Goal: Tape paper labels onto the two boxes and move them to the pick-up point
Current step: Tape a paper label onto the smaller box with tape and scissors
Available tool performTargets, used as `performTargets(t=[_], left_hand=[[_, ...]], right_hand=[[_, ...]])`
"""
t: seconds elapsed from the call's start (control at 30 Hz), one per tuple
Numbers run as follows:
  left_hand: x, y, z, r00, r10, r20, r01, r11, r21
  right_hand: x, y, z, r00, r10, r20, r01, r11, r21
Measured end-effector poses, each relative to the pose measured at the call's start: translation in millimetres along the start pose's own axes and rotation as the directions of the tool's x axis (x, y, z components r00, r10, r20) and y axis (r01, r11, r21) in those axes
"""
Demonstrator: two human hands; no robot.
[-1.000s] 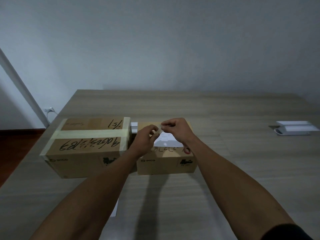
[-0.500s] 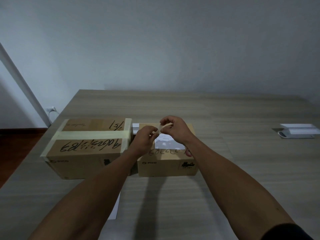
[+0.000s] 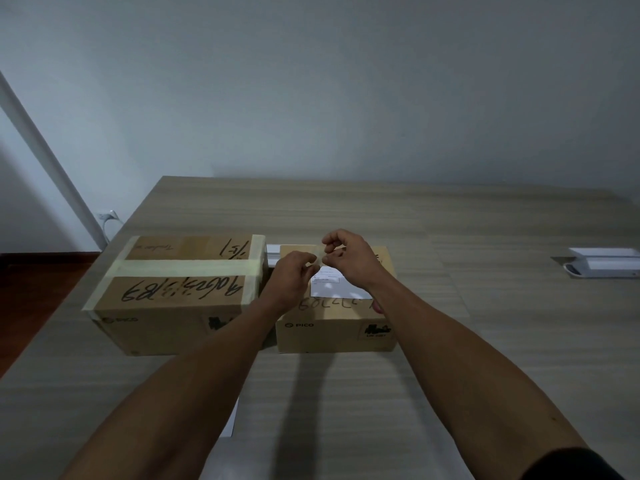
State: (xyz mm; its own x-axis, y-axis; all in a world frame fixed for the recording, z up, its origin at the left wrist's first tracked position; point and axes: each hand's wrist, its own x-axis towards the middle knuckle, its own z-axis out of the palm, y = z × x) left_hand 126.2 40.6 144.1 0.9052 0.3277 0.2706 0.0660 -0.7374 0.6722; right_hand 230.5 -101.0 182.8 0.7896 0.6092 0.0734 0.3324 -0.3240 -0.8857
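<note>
Two cardboard boxes stand side by side on the wooden table (image 3: pixel 450 341). The larger left box (image 3: pixel 173 306) is bound with pale tape and carries black handwriting. On top of the smaller right box (image 3: pixel 332 327) lies a white paper label (image 3: pixel 329 287). Above that box, my left hand (image 3: pixel 294 278) and my right hand (image 3: pixel 346 258) pinch a small pale strip of tape (image 3: pixel 319 256) between their fingertips. A red item peeks out past my right wrist on the box top, too hidden to identify.
A white flat object (image 3: pixel 602 263) lies at the table's far right. A white sheet (image 3: pixel 230 420) shows under my left forearm near the front. Behind the boxes sits a white item (image 3: pixel 272 252). The table's left edge drops to a dark red floor.
Both hands have risen slightly above the small box, still working the tape strip between the fingertips. More of the white label shows. The boxes have not moved.
</note>
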Motion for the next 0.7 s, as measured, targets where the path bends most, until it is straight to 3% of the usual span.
performTargets(t=[0.7], left_hand=[[-2.2, 16.2, 9.2, 1.0, -0.018, 0.016, 0.018, 1.0, -0.005]], right_hand=[[-1.6, 8.3, -10.7, 0.999, 0.009, 0.046, -0.005, 0.995, -0.098]])
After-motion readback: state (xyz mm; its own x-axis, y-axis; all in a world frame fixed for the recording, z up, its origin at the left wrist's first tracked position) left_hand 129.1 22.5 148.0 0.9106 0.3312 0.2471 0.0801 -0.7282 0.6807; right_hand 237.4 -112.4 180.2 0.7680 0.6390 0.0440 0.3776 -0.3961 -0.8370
